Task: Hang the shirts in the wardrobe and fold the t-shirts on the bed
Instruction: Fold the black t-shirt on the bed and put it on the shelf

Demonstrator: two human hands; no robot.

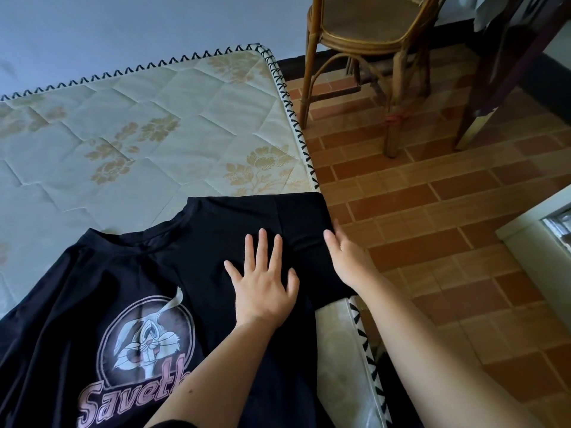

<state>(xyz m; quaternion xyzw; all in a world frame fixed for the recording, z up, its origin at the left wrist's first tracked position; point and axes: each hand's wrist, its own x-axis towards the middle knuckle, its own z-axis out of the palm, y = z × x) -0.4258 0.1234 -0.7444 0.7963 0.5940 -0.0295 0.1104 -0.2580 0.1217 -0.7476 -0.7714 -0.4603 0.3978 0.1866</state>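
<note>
A black t-shirt (pixel 102 273) with a pink rabbit print lies face up on the bed (pixel 139 128), its neck toward the far side. One sleeve reaches the mattress's right edge. My left hand (pixel 264 282) lies flat with spread fingers on the shirt near that sleeve's shoulder. My right hand (pixel 346 251) touches the sleeve's outer edge at the mattress side with straight fingers.
The quilted mattress has a black zigzag trim (pixel 296 118) along its right edge. A rattan chair (pixel 370 41) stands on the brick-tiled floor (pixel 448 211) to the right. A dark wooden furniture leg (pixel 482 97) and a white frame (pixel 531 239) lie farther right.
</note>
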